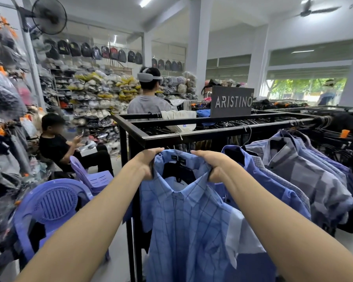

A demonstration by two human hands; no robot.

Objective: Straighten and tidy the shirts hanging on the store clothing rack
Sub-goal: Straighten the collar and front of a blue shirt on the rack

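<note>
Both hands grip the collar of a light blue checked shirt [190, 216] that hangs at the near end of the black clothing rack [212, 133]. The left hand [146, 162] has its fingers [155, 150] curled over the collar's left shoulder edge, holding the cloth; the right hand [214, 164] has its fingers [202, 154] curled over the right side of the collar, also holding it. Between the two sets of fingers sits the shirt's open neck with a black hanger [178, 169] inside, its metal hook rising to the rack's rail just above the fingers. To the right of the right fingers hang more shirts: a plain blue shirt [273, 186] just beside, then grey-and-blue checked shirts [306, 176] further along the rail. Beyond the fingers, on top of the rack, stands a dark sign [231, 101] reading ARISTINO. Left of the left fingers, lower down, stand purple plastic chairs [55, 202], and a seated person [57, 143] is behind them.
</note>
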